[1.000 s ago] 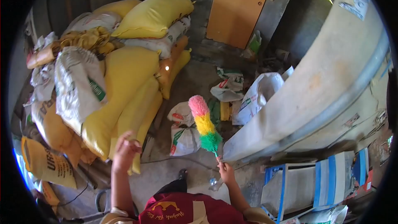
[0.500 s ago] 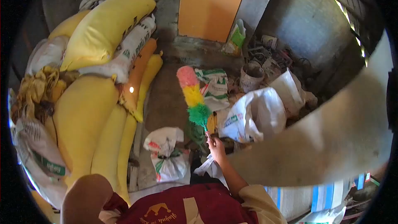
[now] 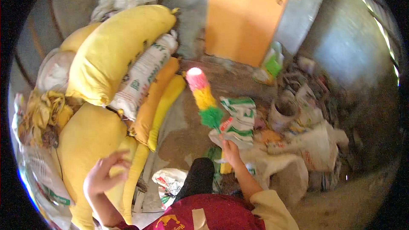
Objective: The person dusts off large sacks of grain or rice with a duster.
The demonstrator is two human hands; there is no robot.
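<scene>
My right hand [image 3: 231, 150] grips the thin handle of a feather duster [image 3: 203, 97] with a pink, yellow and green head that points up and away from me. My left hand [image 3: 101, 175] is raised at the lower left with its fingers spread and nothing in it, close to the yellow sacks [image 3: 111, 51]. My dark trouser leg [image 3: 197, 179] steps forward between the sacks and the bags on the floor.
Yellow and white sacks [image 3: 142, 76] are piled high on the left. An orange door [image 3: 245, 15] stands ahead. White and green printed bags [image 3: 238, 121], a grey bucket [image 3: 283, 113] and litter cover the floor to the right. A bare strip of concrete floor [image 3: 187, 136] runs ahead.
The view has moved forward toward the orange door. The pale curved surface at the right has gone from view. My left hand has come up with its fingers spread, and the duster has stayed upright.
</scene>
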